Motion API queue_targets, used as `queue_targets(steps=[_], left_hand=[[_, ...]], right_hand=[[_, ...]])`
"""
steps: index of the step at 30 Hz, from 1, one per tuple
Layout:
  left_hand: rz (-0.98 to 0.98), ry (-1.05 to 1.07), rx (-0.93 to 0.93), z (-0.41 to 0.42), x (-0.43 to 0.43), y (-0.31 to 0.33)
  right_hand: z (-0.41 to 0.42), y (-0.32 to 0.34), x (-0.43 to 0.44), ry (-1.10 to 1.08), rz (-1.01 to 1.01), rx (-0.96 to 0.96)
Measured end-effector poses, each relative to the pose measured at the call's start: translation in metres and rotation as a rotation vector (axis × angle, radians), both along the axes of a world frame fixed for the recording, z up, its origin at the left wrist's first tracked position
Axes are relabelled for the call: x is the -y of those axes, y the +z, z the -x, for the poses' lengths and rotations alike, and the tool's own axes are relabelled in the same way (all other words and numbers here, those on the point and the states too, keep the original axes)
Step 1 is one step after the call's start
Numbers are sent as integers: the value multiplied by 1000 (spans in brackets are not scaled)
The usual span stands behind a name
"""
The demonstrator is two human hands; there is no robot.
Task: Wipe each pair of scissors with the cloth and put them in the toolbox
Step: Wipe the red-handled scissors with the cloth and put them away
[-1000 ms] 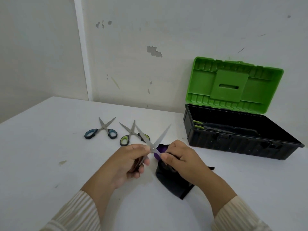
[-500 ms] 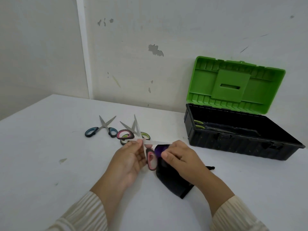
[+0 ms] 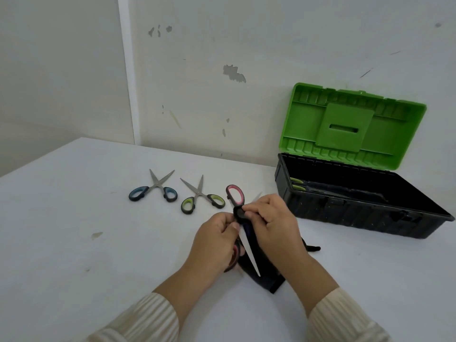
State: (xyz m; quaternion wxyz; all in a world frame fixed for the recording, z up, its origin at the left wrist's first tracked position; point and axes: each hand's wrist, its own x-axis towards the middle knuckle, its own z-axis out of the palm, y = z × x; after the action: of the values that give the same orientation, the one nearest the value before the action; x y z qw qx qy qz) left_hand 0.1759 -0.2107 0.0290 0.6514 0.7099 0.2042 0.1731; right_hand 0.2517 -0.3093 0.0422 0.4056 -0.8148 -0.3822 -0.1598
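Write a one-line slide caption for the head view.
Both hands hold pink-handled scissors over a dark cloth; two pairs wait beside the open toolbox.

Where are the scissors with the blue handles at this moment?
In the head view, the blue-handled scissors lie open on the white table, left of the green-handled scissors and farthest from the toolbox; neither hand touches them.

toolbox [image 3: 355, 213] open, reachable | table [image 3: 61, 230] left bare | scissors [image 3: 153, 191] mid-table
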Motion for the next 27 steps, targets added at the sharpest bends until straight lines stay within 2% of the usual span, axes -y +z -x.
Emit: queue_targets(steps=[3,7,11,15,19,24,27], left_hand=[[-53,21,13,0,0,-1],[-44,6,38,1,3,-1],[-72,14,36,1,0,-2],[-74,-6,51,1,2,-2],[-117,-10,57,1,0,-3],[-143,-60,53,2,4,-4],[-148,-50,36,-1,1,-5]], right_hand=[[7,-2,-2,50,34,-17],[-4,0,1,-58,-32,-23],[4,-6,0,15,3,-46],[-7,-3,2,-84,-57,-21],[1,-10,1,-11,-2,14],[-34,8,25,-335,-168,-99],[-18,9,28,-289,-201,-43]])
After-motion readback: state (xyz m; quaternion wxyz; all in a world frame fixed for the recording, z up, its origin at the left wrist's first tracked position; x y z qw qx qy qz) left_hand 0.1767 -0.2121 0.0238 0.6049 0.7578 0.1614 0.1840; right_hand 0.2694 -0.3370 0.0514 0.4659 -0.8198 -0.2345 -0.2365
